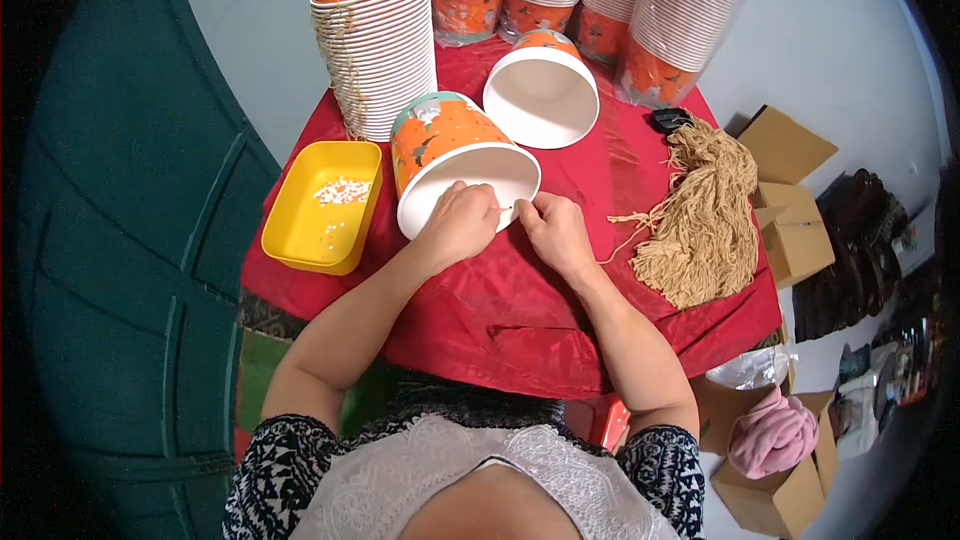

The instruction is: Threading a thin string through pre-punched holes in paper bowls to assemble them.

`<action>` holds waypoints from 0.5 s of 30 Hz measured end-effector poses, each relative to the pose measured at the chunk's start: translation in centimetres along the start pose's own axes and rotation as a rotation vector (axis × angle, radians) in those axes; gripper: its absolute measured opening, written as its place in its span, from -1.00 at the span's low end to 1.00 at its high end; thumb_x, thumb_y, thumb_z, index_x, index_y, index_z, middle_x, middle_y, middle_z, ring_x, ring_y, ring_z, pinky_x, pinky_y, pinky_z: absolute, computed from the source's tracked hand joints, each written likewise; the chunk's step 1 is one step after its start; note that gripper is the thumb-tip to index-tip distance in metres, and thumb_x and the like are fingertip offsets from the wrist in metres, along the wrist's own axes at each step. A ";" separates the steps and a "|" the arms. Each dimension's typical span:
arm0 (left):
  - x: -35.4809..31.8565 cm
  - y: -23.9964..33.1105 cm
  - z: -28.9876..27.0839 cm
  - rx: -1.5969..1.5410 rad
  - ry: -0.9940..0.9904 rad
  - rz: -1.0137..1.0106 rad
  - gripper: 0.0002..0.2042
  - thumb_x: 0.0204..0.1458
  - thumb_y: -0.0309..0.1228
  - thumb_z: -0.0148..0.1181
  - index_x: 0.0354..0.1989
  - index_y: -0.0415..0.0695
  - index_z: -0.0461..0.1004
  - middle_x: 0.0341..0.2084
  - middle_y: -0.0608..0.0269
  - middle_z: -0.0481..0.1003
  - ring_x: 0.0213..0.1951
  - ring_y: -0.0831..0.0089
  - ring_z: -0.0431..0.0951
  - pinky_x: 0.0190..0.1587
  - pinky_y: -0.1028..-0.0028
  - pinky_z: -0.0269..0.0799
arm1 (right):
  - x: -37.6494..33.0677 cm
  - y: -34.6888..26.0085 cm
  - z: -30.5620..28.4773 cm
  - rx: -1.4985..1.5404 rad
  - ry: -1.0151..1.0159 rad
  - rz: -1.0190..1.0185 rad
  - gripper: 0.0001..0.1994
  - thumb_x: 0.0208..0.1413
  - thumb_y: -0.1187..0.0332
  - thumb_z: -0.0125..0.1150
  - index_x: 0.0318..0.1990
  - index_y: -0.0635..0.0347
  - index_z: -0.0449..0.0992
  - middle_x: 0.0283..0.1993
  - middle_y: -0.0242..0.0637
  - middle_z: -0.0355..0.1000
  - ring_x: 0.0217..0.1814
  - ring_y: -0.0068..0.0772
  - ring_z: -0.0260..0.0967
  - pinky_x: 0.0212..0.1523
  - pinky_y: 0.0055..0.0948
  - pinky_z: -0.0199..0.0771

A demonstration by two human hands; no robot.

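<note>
An orange printed paper bucket [440, 145] with a white inside lies on its side before me, its mouth turned toward me. My left hand [462, 222] reaches into the mouth, fingers curled in a pinch near the lower right rim. Just across that rim, my right hand [555, 230] is closed, thumb and forefinger pressed together. A tiny pale thing shows between the two hands, too small to name. To the left stands a yellow plastic tub [355, 240] with small white and orange pieces [343, 191] in it. A bundle of tan cord [700, 225] lies to the right.
A second bucket [545, 95] lies on its side farther back on the red tablecloth [480, 310]. A tall bucket stack [378, 60] stands behind the tub, with several wrapped stacks [685, 20] along the back. Open cardboard boxes [800, 235] sit at the right.
</note>
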State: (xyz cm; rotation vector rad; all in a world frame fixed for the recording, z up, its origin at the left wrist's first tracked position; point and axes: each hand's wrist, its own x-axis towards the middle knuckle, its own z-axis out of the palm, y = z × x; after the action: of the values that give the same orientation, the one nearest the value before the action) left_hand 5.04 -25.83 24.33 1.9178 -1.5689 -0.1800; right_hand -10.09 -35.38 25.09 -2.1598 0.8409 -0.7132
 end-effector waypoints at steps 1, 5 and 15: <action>0.1 0.0 -0.1 -0.053 0.018 -0.014 -0.85 0.08 -0.47 0.08 -0.38 -0.30 0.51 -0.45 -0.11 0.54 -0.30 0.03 0.51 -0.17 0.16 0.43 | 0.1 0.0 0.0 -0.007 -0.005 -0.002 -0.71 0.16 0.25 0.14 -0.40 0.35 0.58 -0.46 0.16 0.47 -0.36 0.18 0.49 -0.30 0.01 0.43; 0.7 0.6 -0.9 -0.151 -0.068 -0.133 -0.81 0.05 -0.38 0.18 -0.40 -0.31 0.52 -0.44 -0.11 0.55 -0.25 -0.08 0.52 -0.13 0.10 0.42 | 0.0 0.1 -0.4 0.001 -0.007 -0.009 -0.71 0.16 0.25 0.14 -0.39 0.35 0.58 -0.46 0.16 0.46 -0.37 0.17 0.49 -0.31 0.00 0.42; 0.7 0.9 -1.0 -0.175 -0.073 -0.187 -0.81 -0.05 -0.40 0.14 -0.48 -0.31 0.53 -0.47 -0.14 0.56 -0.31 -0.06 0.57 -0.18 0.13 0.45 | -0.1 0.0 -0.5 0.002 -0.019 -0.043 -0.70 0.15 0.23 0.12 -0.36 0.34 0.58 -0.45 0.17 0.47 -0.34 0.17 0.50 -0.28 0.00 0.45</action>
State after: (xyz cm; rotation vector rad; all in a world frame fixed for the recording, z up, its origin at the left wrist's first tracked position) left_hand 5.01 -26.13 25.83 1.9355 -1.3700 -0.4569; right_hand -10.48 -35.49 25.33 -2.1859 0.7857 -0.7129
